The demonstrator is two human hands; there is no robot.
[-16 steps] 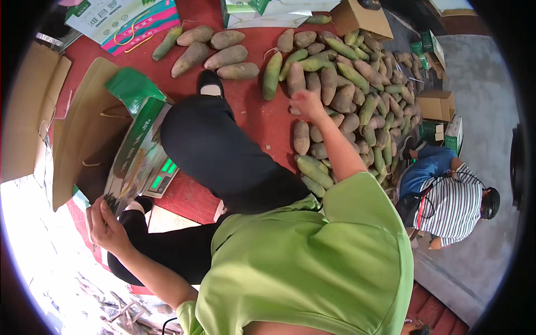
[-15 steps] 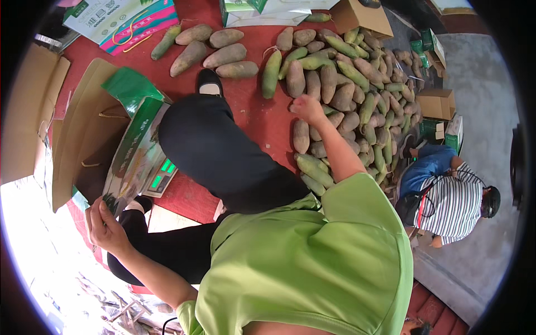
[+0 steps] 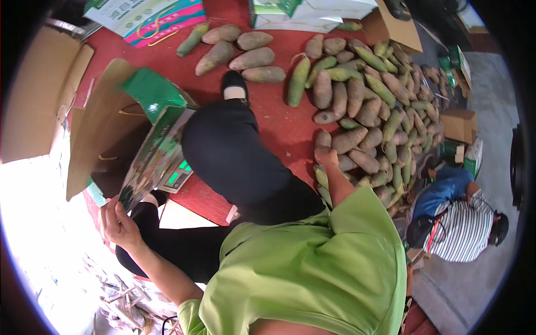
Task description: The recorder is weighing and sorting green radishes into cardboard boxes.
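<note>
On the right, my right hand (image 3: pixel 328 159) closes around the near end of a brown oblong vegetable (image 3: pixel 322 140), at the left edge of a large heap. The heaped vegetables (image 3: pixel 365 111) are thick and blunt, some earthy brown, some green. Lower left, my left hand (image 3: pixel 120 226) pinches the near edge of an open carton (image 3: pixel 146 151); its printed side faces my leg. A scale (image 3: pixel 177 177) with a green lit display shows beside the carton, partly hidden by it. The carton's inside is dark, so its contents cannot be made out.
Several loose vegetables (image 3: pixel 251 57) lie on the red floor covering (image 3: pixel 268 123) beyond my foot. Printed boxes (image 3: pixel 153 22) stand at the far side, and another open carton (image 3: pixel 42 95) at the far left. A person in a striped shirt (image 3: pixel 463 231) bends over at the right.
My right hand has moved down and toward me along the heap's edge and taken hold of a brown vegetable. My left hand stays on the carton. The whole view has shifted slightly.
</note>
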